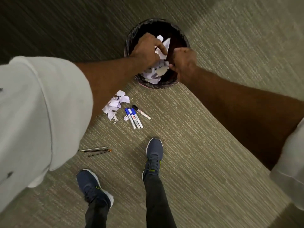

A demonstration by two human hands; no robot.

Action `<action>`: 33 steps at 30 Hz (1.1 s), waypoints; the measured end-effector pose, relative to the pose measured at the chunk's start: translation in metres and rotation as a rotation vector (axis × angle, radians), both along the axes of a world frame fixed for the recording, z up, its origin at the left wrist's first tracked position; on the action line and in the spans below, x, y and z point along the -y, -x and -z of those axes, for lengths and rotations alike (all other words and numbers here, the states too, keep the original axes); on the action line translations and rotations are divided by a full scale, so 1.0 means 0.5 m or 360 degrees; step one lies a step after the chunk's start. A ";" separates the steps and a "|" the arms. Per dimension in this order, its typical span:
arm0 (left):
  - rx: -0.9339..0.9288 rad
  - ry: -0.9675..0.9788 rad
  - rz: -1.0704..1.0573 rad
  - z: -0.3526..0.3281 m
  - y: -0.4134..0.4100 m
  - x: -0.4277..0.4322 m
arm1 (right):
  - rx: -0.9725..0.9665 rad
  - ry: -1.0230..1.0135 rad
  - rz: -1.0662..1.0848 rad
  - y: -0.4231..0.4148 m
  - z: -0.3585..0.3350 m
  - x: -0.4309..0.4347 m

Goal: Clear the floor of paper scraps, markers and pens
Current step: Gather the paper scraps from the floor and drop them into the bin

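Both my arms reached forward over the round bin (130,38). My left hand (145,50) hung palm down, its fingers pinched on white paper scraps (162,50) above the opening. My right hand (185,62) was curled beside it; I could not tell whether it held anything. More scraps (116,104) lay on the carpet (205,145) near the bin, three markers (135,116) beside them lying diagonally, caps toward the bin. Thin pens (96,150) lay near my left shoe (92,185), roughly crosswise.
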State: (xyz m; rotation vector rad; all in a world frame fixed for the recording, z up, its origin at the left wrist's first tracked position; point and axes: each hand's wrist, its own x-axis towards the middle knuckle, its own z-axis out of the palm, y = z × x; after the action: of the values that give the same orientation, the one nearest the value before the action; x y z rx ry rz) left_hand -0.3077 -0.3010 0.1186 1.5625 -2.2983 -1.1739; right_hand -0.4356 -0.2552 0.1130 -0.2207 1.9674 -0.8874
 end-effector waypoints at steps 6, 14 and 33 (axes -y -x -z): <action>-0.0028 0.0049 -0.0014 0.018 -0.006 -0.003 | -0.0179 -0.0030 -0.0114 0.003 0.011 -0.013; -0.0036 -0.0008 -0.0209 0.015 -0.128 -0.033 | -0.0399 -0.0020 -0.0493 -0.080 0.016 -0.049; 0.0210 -0.0274 -0.0558 0.166 -0.467 -0.278 | -0.0660 0.0051 -0.1611 -0.332 0.164 -0.257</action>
State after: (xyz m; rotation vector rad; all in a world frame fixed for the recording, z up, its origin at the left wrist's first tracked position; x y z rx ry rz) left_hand -0.0743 -0.1622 0.0358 2.0570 -1.9218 -1.2304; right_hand -0.2694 -0.1268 0.0311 -1.3603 1.8302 -0.1976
